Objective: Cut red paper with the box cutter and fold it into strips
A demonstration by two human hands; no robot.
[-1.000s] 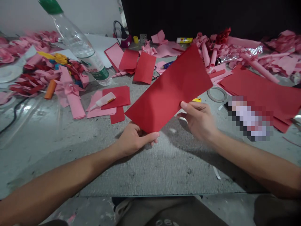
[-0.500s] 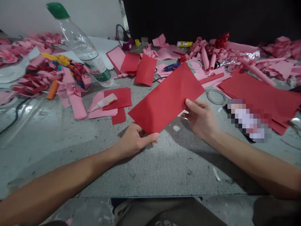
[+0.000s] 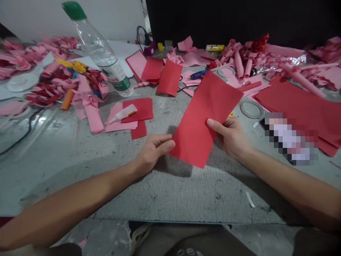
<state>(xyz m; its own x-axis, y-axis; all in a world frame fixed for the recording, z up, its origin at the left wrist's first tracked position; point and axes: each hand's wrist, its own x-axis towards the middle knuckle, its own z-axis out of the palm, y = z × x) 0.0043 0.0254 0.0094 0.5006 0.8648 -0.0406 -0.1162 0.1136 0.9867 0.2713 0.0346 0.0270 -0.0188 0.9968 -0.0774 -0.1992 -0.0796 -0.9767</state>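
A rectangular sheet of red paper (image 3: pixel 204 117) is held slanted above the grey table. My right hand (image 3: pixel 231 137) grips its right long edge, thumb on the front and the other fingers behind, mostly hidden. At the lower left edge of the sheet is my left hand (image 3: pixel 156 151), thumb and index finger closed together at the paper's border. Left of the sheet, a white glue bottle (image 3: pixel 126 112) lies on small red and pink paper pieces (image 3: pixel 144 106). Behind it are cut red pieces (image 3: pixel 169 79) and a blue glue gun (image 3: pixel 197 75).
A tall water bottle (image 3: pixel 106 57) with a green cap stands at the back left, among pink and red scraps (image 3: pixel 48 85). On the right are a grey tape ring (image 3: pixel 252 109), a phone (image 3: pixel 289 138) and stacked red sheets (image 3: pixel 301 106). A yellow glue stick (image 3: pixel 215 47) lies at the back.
The red sheet has turned to a steeper angle, its lower end swinging down and right. My left hand has shifted from the bottom corner to the left edge. The view moved slightly left.
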